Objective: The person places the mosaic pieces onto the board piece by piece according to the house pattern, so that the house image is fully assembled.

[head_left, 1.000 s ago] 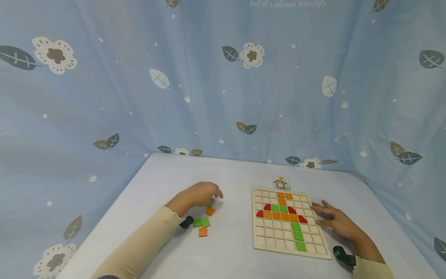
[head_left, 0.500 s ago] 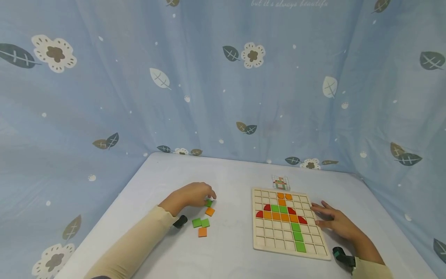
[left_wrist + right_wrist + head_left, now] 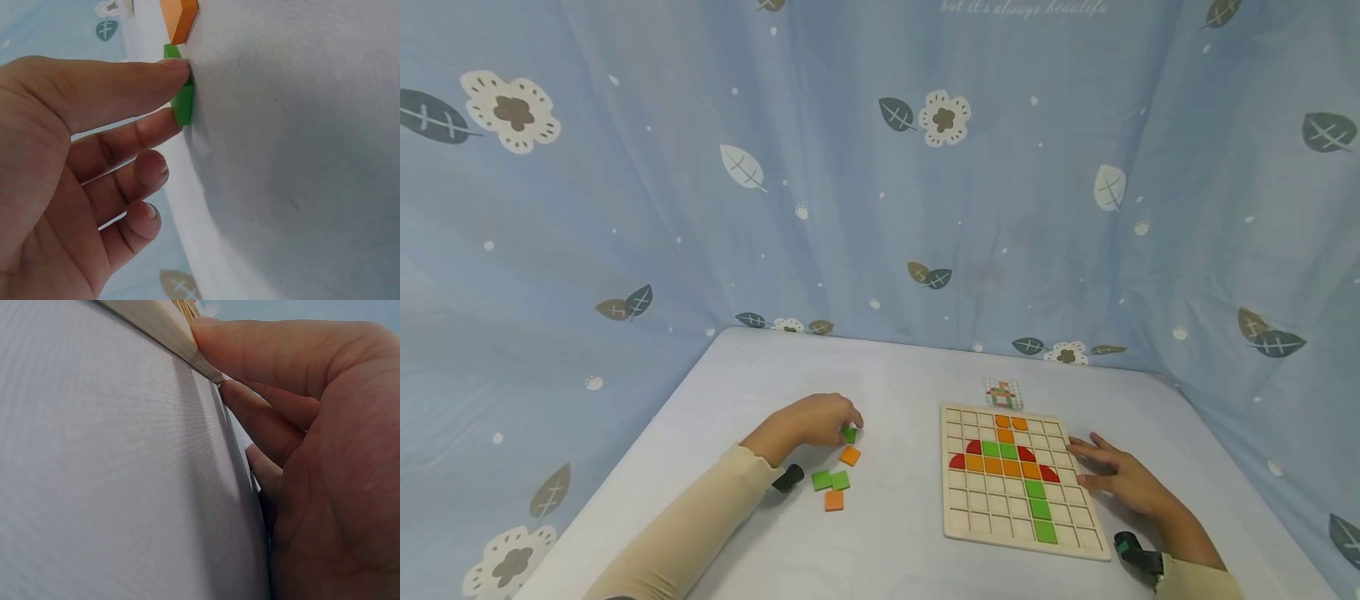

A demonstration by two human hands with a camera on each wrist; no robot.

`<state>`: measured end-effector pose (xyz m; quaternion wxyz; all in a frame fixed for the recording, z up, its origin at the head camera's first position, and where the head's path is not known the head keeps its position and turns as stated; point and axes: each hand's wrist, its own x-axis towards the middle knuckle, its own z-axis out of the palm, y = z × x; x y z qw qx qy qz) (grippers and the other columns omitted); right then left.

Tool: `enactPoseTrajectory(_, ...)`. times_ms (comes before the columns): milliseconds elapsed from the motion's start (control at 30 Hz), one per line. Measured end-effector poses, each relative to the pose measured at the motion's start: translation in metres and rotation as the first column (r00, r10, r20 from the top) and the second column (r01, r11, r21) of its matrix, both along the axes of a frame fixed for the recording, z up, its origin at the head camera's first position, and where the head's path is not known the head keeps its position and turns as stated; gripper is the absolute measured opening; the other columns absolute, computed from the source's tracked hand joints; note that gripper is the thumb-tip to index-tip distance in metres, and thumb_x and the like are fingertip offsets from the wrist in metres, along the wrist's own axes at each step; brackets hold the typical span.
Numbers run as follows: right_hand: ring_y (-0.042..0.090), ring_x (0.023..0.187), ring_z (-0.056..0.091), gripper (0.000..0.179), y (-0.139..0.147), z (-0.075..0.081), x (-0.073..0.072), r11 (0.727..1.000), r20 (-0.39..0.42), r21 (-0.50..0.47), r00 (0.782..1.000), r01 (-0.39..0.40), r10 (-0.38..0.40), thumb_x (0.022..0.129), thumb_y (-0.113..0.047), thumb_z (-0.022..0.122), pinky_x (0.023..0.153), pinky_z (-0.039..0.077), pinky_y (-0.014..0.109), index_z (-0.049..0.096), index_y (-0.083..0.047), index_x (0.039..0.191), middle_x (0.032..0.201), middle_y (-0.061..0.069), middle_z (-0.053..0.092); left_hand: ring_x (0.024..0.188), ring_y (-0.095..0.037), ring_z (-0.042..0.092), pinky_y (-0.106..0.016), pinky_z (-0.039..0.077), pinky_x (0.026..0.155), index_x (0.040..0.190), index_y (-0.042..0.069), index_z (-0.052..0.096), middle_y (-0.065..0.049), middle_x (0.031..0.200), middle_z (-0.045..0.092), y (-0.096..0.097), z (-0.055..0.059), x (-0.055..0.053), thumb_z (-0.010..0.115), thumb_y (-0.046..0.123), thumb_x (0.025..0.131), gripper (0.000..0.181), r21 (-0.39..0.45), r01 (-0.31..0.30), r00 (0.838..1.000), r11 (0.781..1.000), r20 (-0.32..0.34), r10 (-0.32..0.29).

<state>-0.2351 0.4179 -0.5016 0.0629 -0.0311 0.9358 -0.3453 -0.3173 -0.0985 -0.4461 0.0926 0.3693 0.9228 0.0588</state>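
My left hand [image 3: 820, 418] is over the left part of the table. Its thumb and index finger pinch a green square tile [image 3: 182, 105] at the tabletop, while the other fingers curl loosely below in the left wrist view. The thumb hides part of the tile. An orange tile [image 3: 850, 456] lies just in front of that hand. At the right, my right hand [image 3: 1123, 477] rests its fairly straight fingertips against the right edge of a wooden grid board [image 3: 985, 502]. The right wrist view has the thumb at the board's rim [image 3: 162, 328].
Two touching green tiles [image 3: 831, 481] and another orange tile [image 3: 834, 500] lie nearer the front. The board carries red, orange and green pieces in its cells. A small pattern card [image 3: 1003, 393] lies behind it. A blue patterned curtain [image 3: 820, 208] borders the table.
My left hand has drawn slightly left and lowered onto the green tile, its fingers closing at it. The right hand and board stay in place.
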Motion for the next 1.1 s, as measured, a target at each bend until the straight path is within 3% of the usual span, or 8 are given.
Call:
enactPoseTrajectory(233, 0.053, 0.139, 0.008, 0.071, 0.001, -0.001, 0.001, 1.000, -0.016, -0.003, 1.000, 0.005, -0.005, 0.075, -0.037, 0.078, 0.097, 0.009, 0.076, 0.057, -0.004, 0.135, 0.152, 0.028, 0.025, 0.081, -0.008, 0.053, -0.031, 0.048, 0.079, 0.107, 0.016, 0.074, 0.008, 0.090, 0.060, 0.003, -0.005, -0.003, 0.074, 0.015, 0.085, 0.022, -0.023, 0.059, 0.997, 0.998, -0.055, -0.060)
enactPoseTrajectory(533, 0.053, 0.139, 0.007, 0.073, 0.002, -0.002, -0.001, 1.000, 0.011, 0.003, 1.000, 0.004, -0.004, 0.076, -0.040, 0.077, 0.098, 0.009, 0.076, 0.056, -0.006, 0.137, 0.153, 0.028, 0.021, 0.086, -0.009, 0.057, -0.029, 0.049, 0.081, 0.115, 0.014, 0.072, 0.005, 0.098, 0.061, 0.014, -0.001, 0.000, 0.071, 0.016, 0.089, 0.026, 0.002, 0.108, 0.990, 0.994, -0.089, -0.108)
enactPoseTrajectory(800, 0.054, 0.138, 0.007, 0.072, 0.004, -0.005, -0.005, 1.000, 0.005, 0.002, 1.000, 0.005, -0.005, 0.076, -0.037, 0.078, 0.098, 0.008, 0.076, 0.056, -0.005, 0.136, 0.153, 0.031, 0.017, 0.096, -0.011, 0.059, -0.031, 0.048, 0.086, 0.115, 0.017, 0.072, 0.004, 0.107, 0.064, 0.029, 0.000, 0.003, 0.064, 0.011, 0.092, 0.024, 0.044, 0.085, 0.995, 0.995, -0.048, -0.083)
enactPoseTrajectory(967, 0.055, 0.138, 0.007, 0.072, 0.003, -0.006, -0.005, 1.000, 0.004, -0.009, 1.000, 0.002, -0.002, 0.075, -0.036, 0.079, 0.098, 0.008, 0.076, 0.056, -0.004, 0.136, 0.153, 0.031, 0.016, 0.089, -0.009, 0.056, -0.029, 0.048, 0.083, 0.116, 0.020, 0.071, 0.005, 0.105, 0.060, 0.032, -0.002, 0.003, 0.071, 0.017, 0.088, 0.028, 0.001, 0.051, 0.998, 0.999, -0.044, -0.051)
enactPoseTrajectory(1100, 0.055, 0.138, 0.006, 0.072, 0.003, -0.004, -0.003, 1.000, 0.002, -0.021, 1.000, 0.000, 0.000, 0.075, -0.036, 0.079, 0.098, 0.008, 0.076, 0.057, -0.004, 0.135, 0.153, 0.032, 0.017, 0.094, -0.010, 0.057, -0.030, 0.048, 0.085, 0.118, 0.019, 0.070, 0.004, 0.109, 0.059, 0.033, -0.003, -0.001, 0.074, 0.017, 0.086, 0.033, 0.004, 0.041, 0.998, 0.999, -0.038, -0.040)
